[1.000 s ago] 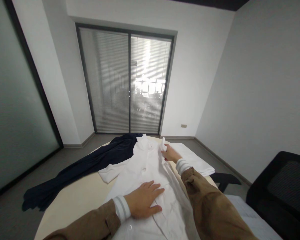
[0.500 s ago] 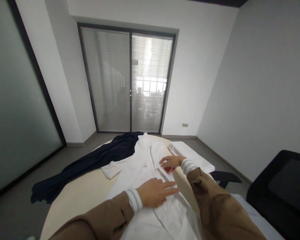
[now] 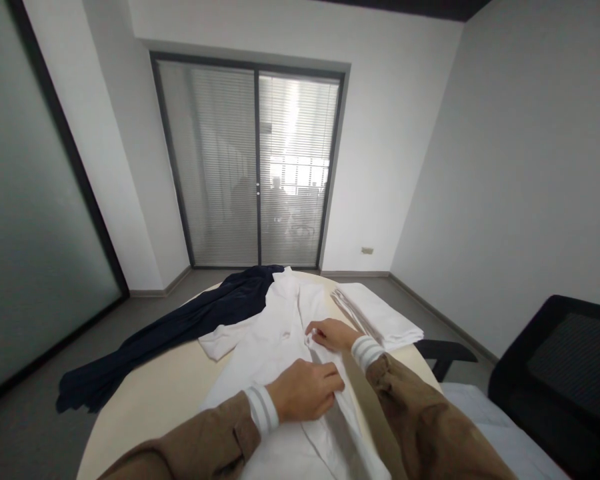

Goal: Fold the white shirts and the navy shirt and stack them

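At left, a dark navy garment [image 3: 180, 327] trails over the edge of the pale counter [image 3: 145, 393], partly beside the white shirt [image 3: 255, 363], which lies spread lengthwise across the middle, probably so its edges can be reached. The left hand [image 3: 305, 392] has its fingers curled, apparently pinching the shirt's right edge; farther along, the right hand [image 3: 334, 335] pinches it too, two grips likely keeping that edge controlled. A folded white cloth [image 3: 380, 313] sits to the right, apart from the shirt, near a black chair [image 3: 555, 373].
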The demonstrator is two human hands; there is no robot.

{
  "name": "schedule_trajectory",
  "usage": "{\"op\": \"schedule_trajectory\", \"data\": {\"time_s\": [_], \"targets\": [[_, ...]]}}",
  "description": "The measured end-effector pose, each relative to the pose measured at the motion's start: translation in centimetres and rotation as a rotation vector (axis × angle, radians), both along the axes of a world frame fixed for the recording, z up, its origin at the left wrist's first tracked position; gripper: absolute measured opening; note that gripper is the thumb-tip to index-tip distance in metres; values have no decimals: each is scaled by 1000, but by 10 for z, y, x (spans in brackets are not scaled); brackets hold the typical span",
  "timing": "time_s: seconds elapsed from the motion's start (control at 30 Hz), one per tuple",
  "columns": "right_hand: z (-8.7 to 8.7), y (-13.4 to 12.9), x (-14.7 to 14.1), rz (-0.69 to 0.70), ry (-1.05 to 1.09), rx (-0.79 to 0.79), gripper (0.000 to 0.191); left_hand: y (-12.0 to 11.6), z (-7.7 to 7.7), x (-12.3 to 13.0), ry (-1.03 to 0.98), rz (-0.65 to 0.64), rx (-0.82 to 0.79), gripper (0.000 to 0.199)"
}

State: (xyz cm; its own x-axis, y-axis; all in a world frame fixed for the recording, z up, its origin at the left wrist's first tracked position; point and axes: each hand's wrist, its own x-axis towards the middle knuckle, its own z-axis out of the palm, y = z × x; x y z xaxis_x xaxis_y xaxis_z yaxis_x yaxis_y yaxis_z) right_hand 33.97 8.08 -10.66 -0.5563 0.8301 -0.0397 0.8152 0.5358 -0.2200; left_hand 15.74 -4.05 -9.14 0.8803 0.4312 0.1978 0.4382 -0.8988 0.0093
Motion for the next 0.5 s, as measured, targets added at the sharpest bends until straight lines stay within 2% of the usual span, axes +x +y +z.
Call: {"op": "schedule_trajectory", "data": {"time_s": [0.07, 0.17, 0.3, 0.4, 0.5], "targets": [[0, 1, -5, -67, 11, 49, 26, -3, 1, -10, 28, -3, 11, 18], [-1, 2, -14, -142, 55, 115, 27, -9, -3, -17, 53, -30, 59, 17], [-11, 1, -25, -172, 93, 163, 28, -18, -8, -17, 23, -151, 116, 13], [-22, -1, -30, -154, 103, 156, 23, -19, -7, -21, 0, -267, 94, 10], [-28, 0, -33, -191, 117, 167, 25, -19, -3, -31, -14, -310, 17, 20]]}}
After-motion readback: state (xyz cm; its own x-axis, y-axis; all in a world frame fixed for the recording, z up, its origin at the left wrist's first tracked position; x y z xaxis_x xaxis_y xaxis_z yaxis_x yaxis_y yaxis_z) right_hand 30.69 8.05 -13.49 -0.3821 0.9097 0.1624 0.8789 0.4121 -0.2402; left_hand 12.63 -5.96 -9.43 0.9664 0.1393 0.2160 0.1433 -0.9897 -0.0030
